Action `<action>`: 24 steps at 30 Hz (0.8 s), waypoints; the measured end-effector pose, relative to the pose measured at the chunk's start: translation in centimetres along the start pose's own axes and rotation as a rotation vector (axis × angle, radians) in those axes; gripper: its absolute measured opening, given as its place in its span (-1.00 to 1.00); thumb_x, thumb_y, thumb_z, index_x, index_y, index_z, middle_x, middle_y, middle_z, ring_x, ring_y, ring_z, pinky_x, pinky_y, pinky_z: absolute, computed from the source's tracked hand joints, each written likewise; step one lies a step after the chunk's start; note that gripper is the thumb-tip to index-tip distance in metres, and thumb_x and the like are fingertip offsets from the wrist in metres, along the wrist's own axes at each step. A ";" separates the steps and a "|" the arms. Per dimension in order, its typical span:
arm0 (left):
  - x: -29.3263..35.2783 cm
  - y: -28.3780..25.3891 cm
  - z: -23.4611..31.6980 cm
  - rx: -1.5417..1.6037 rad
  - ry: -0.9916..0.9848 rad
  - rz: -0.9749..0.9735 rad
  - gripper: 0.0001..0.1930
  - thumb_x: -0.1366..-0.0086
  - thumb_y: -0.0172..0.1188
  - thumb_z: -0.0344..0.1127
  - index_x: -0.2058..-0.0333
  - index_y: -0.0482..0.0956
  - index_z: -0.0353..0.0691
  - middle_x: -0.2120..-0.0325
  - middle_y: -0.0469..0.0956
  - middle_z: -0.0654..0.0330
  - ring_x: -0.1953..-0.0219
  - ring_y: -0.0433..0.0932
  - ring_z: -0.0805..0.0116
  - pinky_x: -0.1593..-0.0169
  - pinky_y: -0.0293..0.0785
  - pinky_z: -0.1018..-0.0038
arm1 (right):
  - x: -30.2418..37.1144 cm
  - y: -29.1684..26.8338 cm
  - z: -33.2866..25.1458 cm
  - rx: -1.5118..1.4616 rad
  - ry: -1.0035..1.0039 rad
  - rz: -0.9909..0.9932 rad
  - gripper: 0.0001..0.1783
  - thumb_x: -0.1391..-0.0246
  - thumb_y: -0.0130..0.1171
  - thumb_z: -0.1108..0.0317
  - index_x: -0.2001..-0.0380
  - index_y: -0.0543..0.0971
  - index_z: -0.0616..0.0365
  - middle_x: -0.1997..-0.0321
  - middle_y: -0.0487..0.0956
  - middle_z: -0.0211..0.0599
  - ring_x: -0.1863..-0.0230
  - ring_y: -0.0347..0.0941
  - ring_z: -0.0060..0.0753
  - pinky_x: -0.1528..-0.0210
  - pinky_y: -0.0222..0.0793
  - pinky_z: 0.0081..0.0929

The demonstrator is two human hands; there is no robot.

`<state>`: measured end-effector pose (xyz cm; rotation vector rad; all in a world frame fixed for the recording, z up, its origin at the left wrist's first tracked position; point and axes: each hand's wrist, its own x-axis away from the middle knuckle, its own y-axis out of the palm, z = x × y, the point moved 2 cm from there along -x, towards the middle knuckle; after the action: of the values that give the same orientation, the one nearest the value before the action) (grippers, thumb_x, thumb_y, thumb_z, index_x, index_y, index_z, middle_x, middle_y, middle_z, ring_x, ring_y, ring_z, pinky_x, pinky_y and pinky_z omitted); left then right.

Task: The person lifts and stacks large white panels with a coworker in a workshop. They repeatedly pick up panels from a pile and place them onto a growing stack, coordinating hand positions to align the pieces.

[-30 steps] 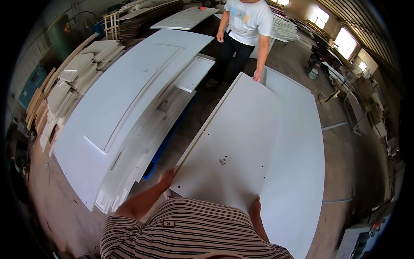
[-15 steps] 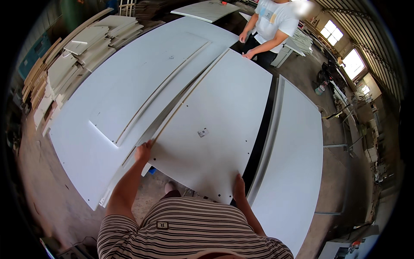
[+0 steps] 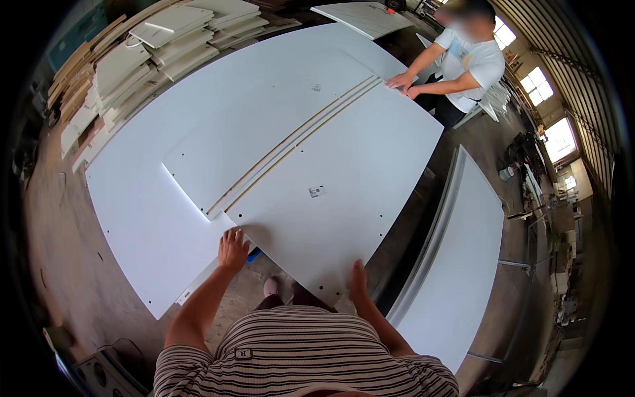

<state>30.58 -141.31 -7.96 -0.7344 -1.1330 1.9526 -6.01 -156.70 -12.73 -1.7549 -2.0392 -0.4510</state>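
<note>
A large white panel with small dark holes and a printed label lies sloping towards me. Its left edge, a tan strip, runs close along a second white panel on the wide white tabletop. My left hand rests, fingers stretched out, on the tabletop's edge by the near left corner of the first panel. At that panel's near right edge, my right hand holds on, thumb up along the edge and the other fingers hidden. Across from me, a co-worker's hands touch the far end of the same panel.
To the right, beyond a dark gap, stands another white-topped table. Stacked white boards fill the back left. A pale board lies behind the tabletop. A dark machine is at the lower left.
The held panel has moved left, up against the second panel, narrowing the gap between them. My left hand has let go of its corner and flattened. The co-worker's hands have come together at its far end.
</note>
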 end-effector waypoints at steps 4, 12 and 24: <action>2.4 -0.4 2.6 0.059 0.008 -0.084 -0.61 0.00 0.16 -0.30 0.15 0.35 -0.20 0.12 0.33 0.09 0.01 0.24 0.10 -0.02 0.19 0.25 | -0.3 4.3 1.7 0.341 -0.290 -0.260 -0.49 -0.13 -0.17 -0.07 0.20 0.39 0.19 0.31 0.41 -0.38 0.31 0.31 -0.51 0.34 0.29 -0.49; 2.1 0.8 3.6 0.054 0.093 -0.325 -0.36 0.02 0.23 -0.08 0.00 0.24 -0.23 -0.09 0.11 -0.07 -0.14 0.08 -0.03 -0.16 0.06 0.21 | -1.5 21.1 1.9 -0.148 0.558 -0.740 -0.54 -0.19 -0.20 0.10 0.03 0.22 0.28 0.09 0.39 -0.07 0.06 0.37 -0.20 -0.02 0.32 -0.23; -4.3 0.2 0.3 -0.358 -0.026 -0.375 -0.23 -0.01 0.19 0.01 -0.17 0.07 0.00 -0.20 -0.11 -0.08 -0.24 -0.10 -0.01 -0.22 -0.06 0.18 | -12.6 25.4 -4.4 0.157 0.327 -0.386 -0.45 -0.08 -0.12 -0.07 0.51 0.39 0.33 0.60 0.51 -0.06 0.70 0.45 -0.31 0.69 0.42 -0.50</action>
<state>32.70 -145.06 -7.59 -0.6234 -1.5366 1.4683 21.03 -165.67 -15.81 -1.1117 -2.1026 -0.6273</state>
